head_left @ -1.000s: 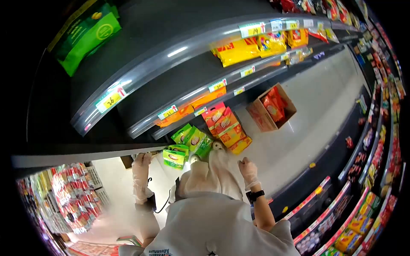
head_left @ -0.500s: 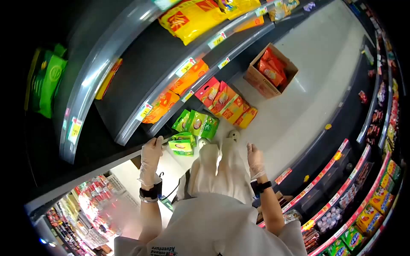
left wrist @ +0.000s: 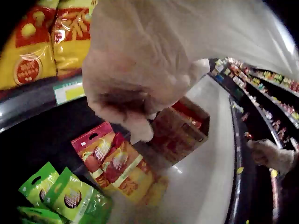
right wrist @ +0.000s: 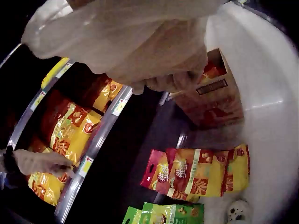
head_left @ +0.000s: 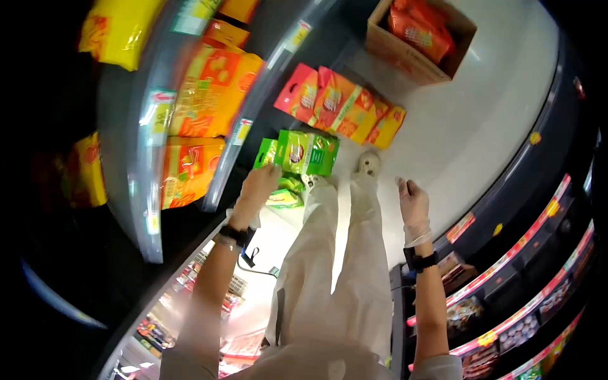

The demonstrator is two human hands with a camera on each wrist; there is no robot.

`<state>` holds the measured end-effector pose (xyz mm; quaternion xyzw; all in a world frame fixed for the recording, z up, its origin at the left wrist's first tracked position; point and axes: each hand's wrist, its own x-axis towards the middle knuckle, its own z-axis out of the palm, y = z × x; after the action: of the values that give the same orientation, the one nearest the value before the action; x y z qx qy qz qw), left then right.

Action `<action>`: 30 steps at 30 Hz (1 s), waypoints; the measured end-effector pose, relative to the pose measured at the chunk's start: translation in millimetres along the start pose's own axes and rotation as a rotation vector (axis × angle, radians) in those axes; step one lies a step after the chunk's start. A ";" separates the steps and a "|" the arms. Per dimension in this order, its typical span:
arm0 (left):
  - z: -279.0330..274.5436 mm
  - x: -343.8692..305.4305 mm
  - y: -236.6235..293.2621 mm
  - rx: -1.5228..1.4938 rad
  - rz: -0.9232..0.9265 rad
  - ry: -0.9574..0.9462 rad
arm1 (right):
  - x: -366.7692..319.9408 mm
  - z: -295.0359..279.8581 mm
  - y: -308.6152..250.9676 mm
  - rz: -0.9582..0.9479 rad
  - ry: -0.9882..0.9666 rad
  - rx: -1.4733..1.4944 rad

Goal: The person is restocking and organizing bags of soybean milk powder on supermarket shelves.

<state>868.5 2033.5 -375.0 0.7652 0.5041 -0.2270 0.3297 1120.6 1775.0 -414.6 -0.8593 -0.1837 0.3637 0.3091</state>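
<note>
My left hand (head_left: 258,189), in a thin clear glove, hangs with loosely curled fingers and holds nothing. It overlaps the green snack bags (head_left: 309,152) on the floor in the head view. My right hand (head_left: 413,204), gloved too, hangs on the other side of my legs, its fingers loosely curled around nothing. Beyond the green bags, a row of red and yellow snack bags (head_left: 345,104) lies overlapping on the floor. Orange snack bags (head_left: 193,171) lie on the low shelf left of my left hand.
An open cardboard box (head_left: 405,54) with red bags inside stands on the floor ahead. Shelf edges (head_left: 152,190) with price tags run along the left. More stocked shelves (head_left: 506,316) line the right. My shoes (head_left: 369,163) are close to the bags.
The view has swung down and closer to the shelf, so the orange bags and the floor bags look larger. My left hand has come over beside the green bags; both hands stay without anything in them.
</note>
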 end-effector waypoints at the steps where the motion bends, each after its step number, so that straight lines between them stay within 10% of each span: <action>1: 17.4 44.6 -25.3 0.026 0.167 0.042 | 3.0 4.5 -1.9 0.037 -0.010 -0.006; 6: 105.5 177.3 -101.1 0.139 0.321 0.086 | 9.9 48.9 9.2 0.134 -0.096 0.080; 12: 118.7 240.5 -74.2 0.153 -0.095 0.021 | -1.3 60.3 17.8 0.149 -0.148 0.129; 14: 125.3 278.5 -96.6 0.135 0.206 0.366 | -3.5 55.3 9.5 0.226 -0.117 0.118; 25: 163.9 374.8 -177.0 0.314 0.197 0.646 | 29.7 88.1 57.0 0.335 -0.039 0.117; 30: 160.1 396.5 -176.8 -0.200 -0.044 0.345 | 35.8 94.0 61.7 0.391 -0.044 0.164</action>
<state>857.3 2211.0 -802.1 0.7449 0.5899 -0.0484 0.3078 1080.6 1786.0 -525.1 -0.8424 0.0101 0.4492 0.2975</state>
